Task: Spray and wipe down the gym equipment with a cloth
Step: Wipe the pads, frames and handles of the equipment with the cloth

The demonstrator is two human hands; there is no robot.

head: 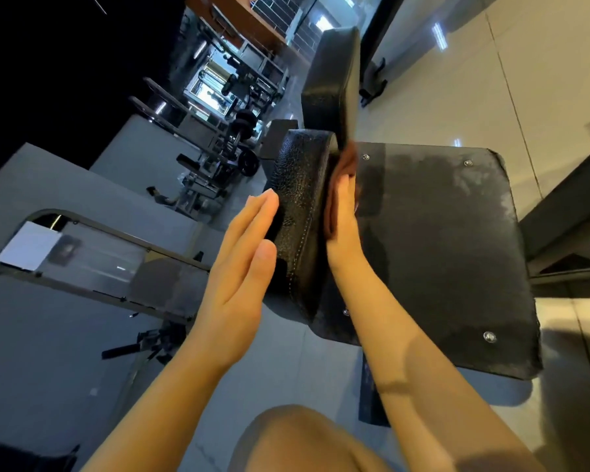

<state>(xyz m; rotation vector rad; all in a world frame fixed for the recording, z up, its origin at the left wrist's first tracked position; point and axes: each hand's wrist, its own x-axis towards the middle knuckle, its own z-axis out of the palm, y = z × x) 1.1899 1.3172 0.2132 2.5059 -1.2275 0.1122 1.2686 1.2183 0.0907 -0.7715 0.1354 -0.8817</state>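
Now, left hand (239,267): flat, fingers straight, bracing the seat pad (300,212) edge.
Right hand (343,216): fingers straight, pressing a reddish cloth (346,161) against the pad's underside.
Board (440,247): streaky, damp-looking.
Tip: keep both hands opposed, wiping in overlapping strokes.

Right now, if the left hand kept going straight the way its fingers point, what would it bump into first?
The left hand lies flat against the seat pad's edge, fingers pointing up along it. Straight on, it would probably only slide along that edge. Nothing else clearly blocks it, though depth is hard to judge.
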